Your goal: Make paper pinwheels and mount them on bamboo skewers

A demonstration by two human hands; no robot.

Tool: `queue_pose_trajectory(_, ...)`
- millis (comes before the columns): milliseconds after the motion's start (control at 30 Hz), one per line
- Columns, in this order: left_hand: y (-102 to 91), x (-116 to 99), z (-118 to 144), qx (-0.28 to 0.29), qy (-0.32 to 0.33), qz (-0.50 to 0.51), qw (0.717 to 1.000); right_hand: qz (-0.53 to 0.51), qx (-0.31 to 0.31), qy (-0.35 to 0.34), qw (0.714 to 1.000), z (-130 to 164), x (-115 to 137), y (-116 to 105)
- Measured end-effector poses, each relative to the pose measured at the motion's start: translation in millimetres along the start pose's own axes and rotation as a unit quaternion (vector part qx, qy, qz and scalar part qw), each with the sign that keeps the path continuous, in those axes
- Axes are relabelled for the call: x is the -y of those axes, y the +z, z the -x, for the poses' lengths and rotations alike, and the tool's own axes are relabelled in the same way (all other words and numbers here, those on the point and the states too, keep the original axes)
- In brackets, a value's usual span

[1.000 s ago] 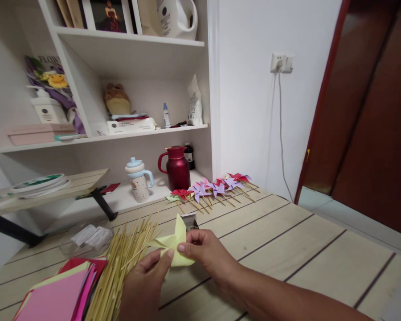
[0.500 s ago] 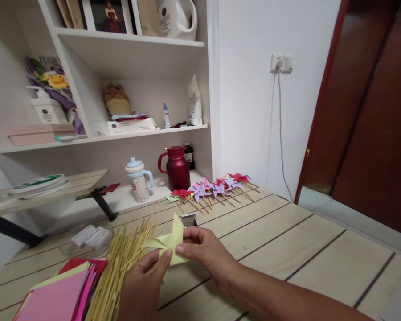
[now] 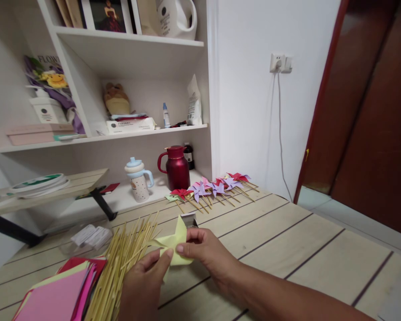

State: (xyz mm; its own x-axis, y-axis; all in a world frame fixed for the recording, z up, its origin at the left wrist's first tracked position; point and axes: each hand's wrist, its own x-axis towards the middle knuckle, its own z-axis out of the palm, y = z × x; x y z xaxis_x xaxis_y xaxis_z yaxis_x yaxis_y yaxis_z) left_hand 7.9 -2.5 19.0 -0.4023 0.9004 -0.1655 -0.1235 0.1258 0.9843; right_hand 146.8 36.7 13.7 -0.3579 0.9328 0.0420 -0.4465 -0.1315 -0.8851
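A yellow paper pinwheel (image 3: pixel 176 241) with folded blades is held above the slatted table by both hands. My left hand (image 3: pixel 146 276) pinches it near the centre, thumb on top. On the other side my right hand (image 3: pixel 203 249) grips its right part between thumb and fingers; the fingers behind the paper are hidden. No stick shows on this pinwheel. Just behind the right hand stands a small open box (image 3: pixel 189 219), partly covered. A bundle of thin wooden sticks (image 3: pixel 115 263) lies left of my left hand.
Coloured paper sheets (image 3: pixel 50 294) are stacked at the front left, near a clear container (image 3: pixel 87 236) with white packets. Several finished pinwheels (image 3: pixel 217 189) on sticks lie at the table's back. A red jug (image 3: pixel 178 169) and a blue-lidded cup (image 3: pixel 139 180) stand on the shelf behind.
The yellow pinwheel has turned and shifted slightly to the right, along with my right hand. Both hands keep their pinch on it. More of the small box shows now.
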Motion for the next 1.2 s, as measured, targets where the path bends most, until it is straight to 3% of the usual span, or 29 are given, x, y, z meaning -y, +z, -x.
queue_pose_trajectory(533, 2.4, 8.9, -2.0, 0.013, -0.014, -0.008, 1.0, 0.05, -0.032, 0.005, 0.998, -1.6, 1.8, 0.1)
queue_pose_trajectory(700, 3.7, 1.8, 2.4, 0.016, -0.038, -0.001, 0.999, 0.055, -0.029, -0.01, 0.998, -1.7, 1.6, 1.5)
queue_pose_trajectory(933, -0.4, 0.7, 1.5, 0.116, 0.01, 0.022, 0.993, 0.024, -0.045, -0.02, 0.998, -3.1, -1.3, 2.9)
queue_pose_trajectory(1100, -2.9, 3.8, -0.2, 0.017, 0.083, -0.024, 0.996, 0.019, -0.052, -0.014, 0.998, -5.3, 0.8, 2.3)
queue_pose_trajectory(1200, -4.1, 0.4, 1.4, 0.006, 0.132, -0.028, 0.991, 0.013, -0.056, -0.02, 0.998, -6.3, 2.5, 0.9)
